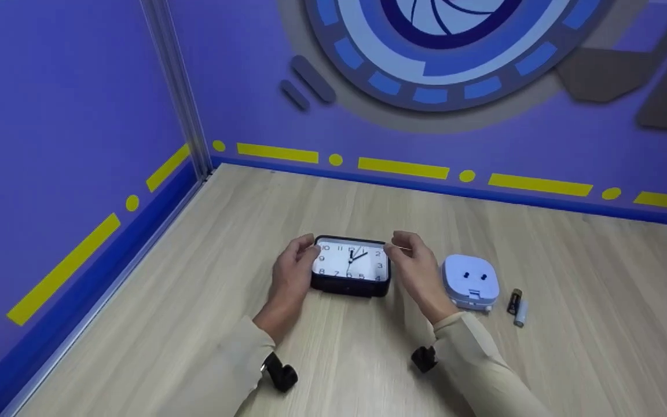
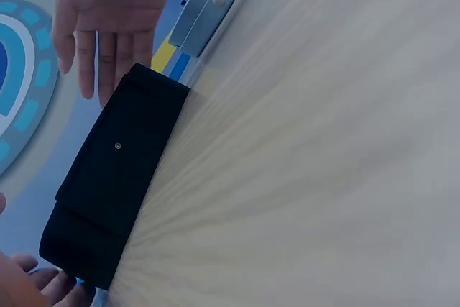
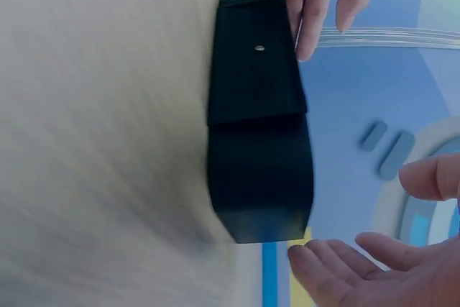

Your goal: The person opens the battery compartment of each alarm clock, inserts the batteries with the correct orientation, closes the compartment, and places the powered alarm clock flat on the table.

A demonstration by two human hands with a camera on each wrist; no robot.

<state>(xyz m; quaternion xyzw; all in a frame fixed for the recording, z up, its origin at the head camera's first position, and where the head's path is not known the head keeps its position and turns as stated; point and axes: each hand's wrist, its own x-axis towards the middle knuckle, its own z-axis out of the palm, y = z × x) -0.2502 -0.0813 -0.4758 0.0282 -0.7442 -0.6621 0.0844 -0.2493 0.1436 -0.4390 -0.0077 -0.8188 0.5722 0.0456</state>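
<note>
A black rectangular alarm clock (image 1: 350, 265) with a white dial is on the wooden table, its numerals upright in the head view. Both wrist views show a dark side of the clock (image 2: 118, 170) with a small screw. My left hand (image 1: 293, 270) is at its left end, fingers extended and touching or very close to it. By the right end is my right hand (image 1: 417, 269), fingers loosely extended; a small gap separates these fingers from the clock (image 3: 260, 120) in the right wrist view. Neither hand is curled round it.
Right of my right hand sits a light-blue rounded square device (image 1: 470, 281) with two dark pegs. Beyond it lie a black-and-gold battery (image 1: 515, 301) and a grey battery (image 1: 520, 313). Blue panels (image 1: 241, 104) border the table (image 1: 194, 324) at the back and left.
</note>
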